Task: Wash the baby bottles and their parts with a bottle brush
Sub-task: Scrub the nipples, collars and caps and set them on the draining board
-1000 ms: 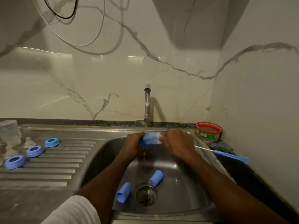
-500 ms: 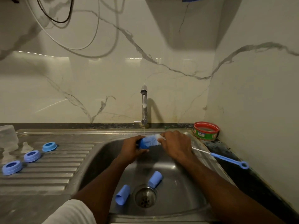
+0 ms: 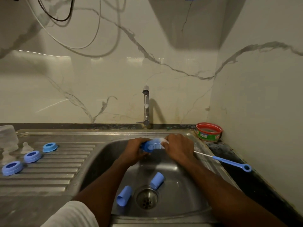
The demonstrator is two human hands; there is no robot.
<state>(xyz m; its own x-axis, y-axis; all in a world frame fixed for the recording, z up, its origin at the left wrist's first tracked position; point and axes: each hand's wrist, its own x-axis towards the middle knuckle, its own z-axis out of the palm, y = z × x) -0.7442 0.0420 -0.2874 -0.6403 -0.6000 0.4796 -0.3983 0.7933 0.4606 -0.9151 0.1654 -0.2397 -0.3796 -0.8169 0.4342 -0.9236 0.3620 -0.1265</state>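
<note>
A small blue plastic part (image 3: pixel 145 147) is gripped in the left hand (image 3: pixel 133 151) under the tap's thin stream, probably a cap, while the blue-and-white bristled bottle brush (image 3: pixel 155 143) is pinched by the right hand (image 3: pixel 178 149). Wet plastic could easily be dropped into the steel sink (image 3: pixel 188 200).

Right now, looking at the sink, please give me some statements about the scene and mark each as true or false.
1. Two blue caps lie in the sink basin near the drain. True.
2. Three blue rings rest on the draining board. True.
3. The tap is turned off. False: a thin stream of water falls from it.
4. The left hand holds a blue cap while the right hand works the bottle brush into it. True.
5. The red-rimmed tub stands on the draining board. False: it stands in the corner to the right of the sink.
</note>
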